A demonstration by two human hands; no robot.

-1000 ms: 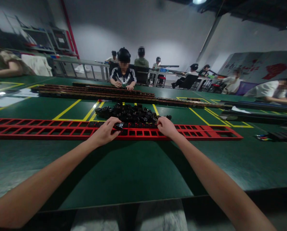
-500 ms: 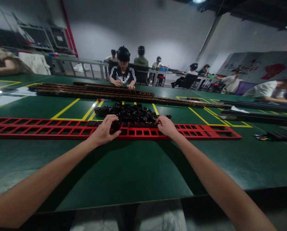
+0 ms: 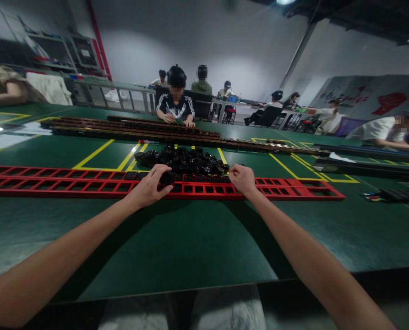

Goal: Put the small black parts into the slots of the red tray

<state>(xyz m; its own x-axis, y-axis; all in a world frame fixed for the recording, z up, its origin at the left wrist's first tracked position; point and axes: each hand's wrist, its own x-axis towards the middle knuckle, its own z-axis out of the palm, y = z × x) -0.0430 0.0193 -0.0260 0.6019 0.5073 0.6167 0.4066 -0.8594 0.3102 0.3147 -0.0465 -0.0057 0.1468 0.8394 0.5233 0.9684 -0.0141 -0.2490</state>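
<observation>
My left hand (image 3: 153,185) is curled over the red slotted frame (image 3: 298,189), its thumb and fingers closed around a small black part (image 3: 167,178). On the same frame, toward the right, my right hand (image 3: 242,179) has its fingertips pinched together; anything between them is too small or hidden to make out. Between the hands, a row of small black square pieces (image 3: 199,178) sits in the far-side slots of the frame. Just behind it lies a loose heap of shiny black parts (image 3: 180,159).
Long dark strips (image 3: 135,130) lie stacked across the green table (image 3: 190,243), beyond the heap. Black rails (image 3: 369,167) and a bundle with coloured wire ends (image 3: 393,195) are at the right. A co-worker (image 3: 175,103) sits opposite; other people are farther back.
My right hand has shifted slightly right along the frame, its fingers now drawn closer together. My left hand stays almost in place with the black part.
</observation>
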